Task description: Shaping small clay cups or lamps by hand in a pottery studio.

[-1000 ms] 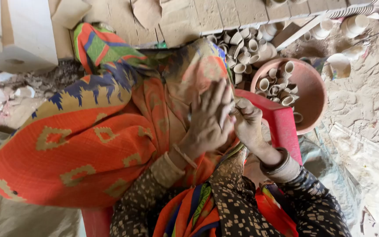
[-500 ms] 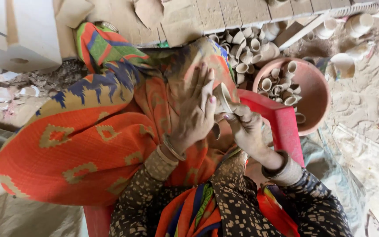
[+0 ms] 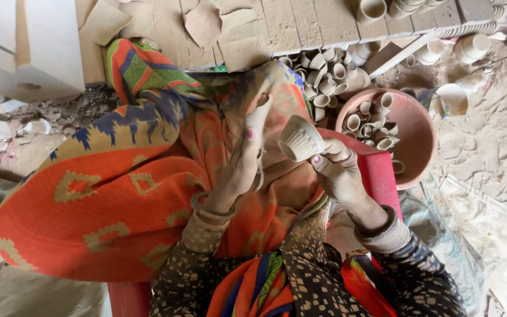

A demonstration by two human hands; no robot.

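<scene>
Orange cloth (image 3: pixel 89 217) with yellow diamonds — blue zigzags; pale ribbed clay cup (image 3: pixel 299 138); terracotta-pink basin (image 3: pixel 418 138).

Dusty sandy floor (image 3: pixel 488 147), pale brick paving (image 3: pixel 300 29), daylight

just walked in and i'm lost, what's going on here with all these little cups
A person sits with a bright orange patterned cloth over the lap. The right hand holds a small ribbed pale clay cup by its base, tilted on its side. The left hand is open with fingers raised beside the cup, not gripping it. Just beyond, a round reddish clay bowl holds more small clay cups, and others lie heaped on the dusty ground.
</scene>
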